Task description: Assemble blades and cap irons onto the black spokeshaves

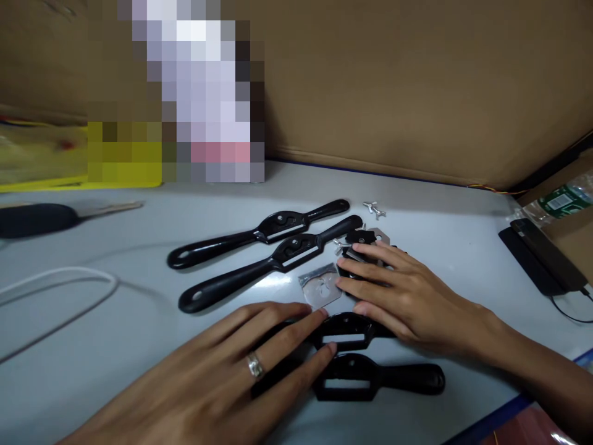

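Two black spokeshave bodies (pixel 352 358) lie side by side at the near edge of the white table (pixel 139 346). My left hand (pixel 241 364), with a ring on it, rests flat on their left handles, fingers stretched out. My right hand (pixel 398 290) lies flat just behind them, fingertips touching a small steel blade (pixel 319 287) and covering small black parts (pixel 359 238). Two more black spokeshave bodies (pixel 259 238) (pixel 269 266) lie diagonally farther back. Wing screws (pixel 374 209) sit behind them.
A cardboard wall (pixel 417 93) closes the back of the table. A white cable (pixel 69 278) loops at the left, near a dark-handled tool (pixel 41 217). A black flat device (pixel 540 253) with a cord and a bottle (pixel 563 199) sit at the right.
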Action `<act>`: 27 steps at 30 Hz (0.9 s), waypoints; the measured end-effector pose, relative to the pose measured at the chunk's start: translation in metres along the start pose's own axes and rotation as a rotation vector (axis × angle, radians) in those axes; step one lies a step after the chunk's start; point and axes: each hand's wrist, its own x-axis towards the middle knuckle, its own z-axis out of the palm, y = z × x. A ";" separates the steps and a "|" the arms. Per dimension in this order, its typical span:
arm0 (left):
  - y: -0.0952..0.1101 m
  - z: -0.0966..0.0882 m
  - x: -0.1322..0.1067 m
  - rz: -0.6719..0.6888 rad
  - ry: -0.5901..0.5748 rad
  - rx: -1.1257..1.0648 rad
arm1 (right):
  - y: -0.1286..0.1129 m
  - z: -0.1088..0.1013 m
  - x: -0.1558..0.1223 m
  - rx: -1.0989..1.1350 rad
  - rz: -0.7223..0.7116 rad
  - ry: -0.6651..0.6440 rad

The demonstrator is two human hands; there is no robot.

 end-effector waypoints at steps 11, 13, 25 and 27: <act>-0.006 -0.002 -0.014 -0.008 0.012 -0.008 | -0.009 -0.004 0.012 0.052 0.092 -0.176; -0.006 -0.002 -0.013 -0.016 0.018 -0.020 | -0.002 -0.005 0.010 0.022 0.117 -0.142; -0.004 -0.009 0.004 0.000 -0.017 0.048 | 0.024 0.005 0.014 -0.042 0.147 -0.103; -0.001 -0.011 0.007 -0.012 -0.026 0.039 | 0.034 0.004 0.014 -0.061 0.156 -0.078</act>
